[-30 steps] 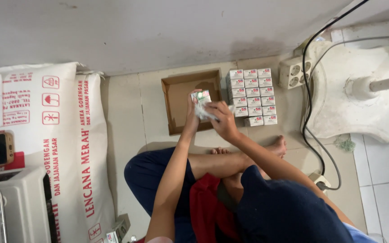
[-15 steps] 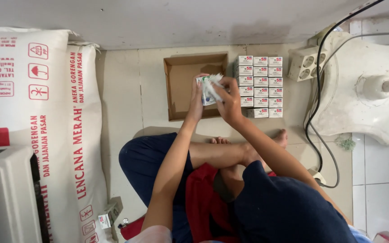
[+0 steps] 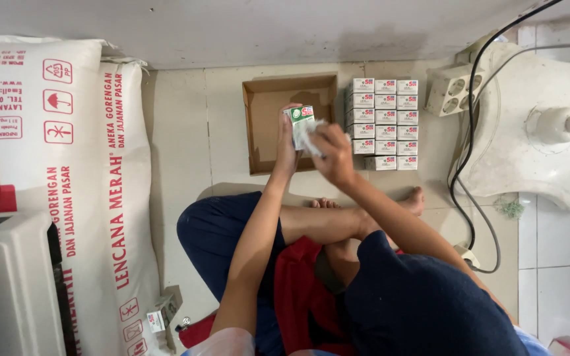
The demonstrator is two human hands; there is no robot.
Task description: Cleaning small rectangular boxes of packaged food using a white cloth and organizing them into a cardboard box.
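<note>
I'm sitting cross-legged on the tiled floor (image 3: pixel 179 132), both arms stretched out ahead. My left hand (image 3: pixel 287 142) is wrapped around a small white and green carton (image 3: pixel 300 118), fingers closed on its left side, holding it upright over the near right part of the open brown cardboard tray (image 3: pixel 265 125). My right hand (image 3: pixel 333 153) is pinched shut on a crumpled bit of white wrap (image 3: pixel 309 137), pressed right against the carton's right face; whether that wrap is film or paper I can't quite tell from here.

Just right of the tray, a neat block of small white boxes (image 3: pixel 384 123) stands in rows, touching the tray's right wall. Further right sits a white power strip (image 3: pixel 450 89), with a black cable (image 3: pixel 470 132) running past it and down across the floor, and beyond that the round white base of a standing fan (image 3: pixel 529 145). Away on my left lie two big white printed sacks (image 3: pixel 67 165), and one small stray box (image 3: pixel 158 318) rests near my left knee.
</note>
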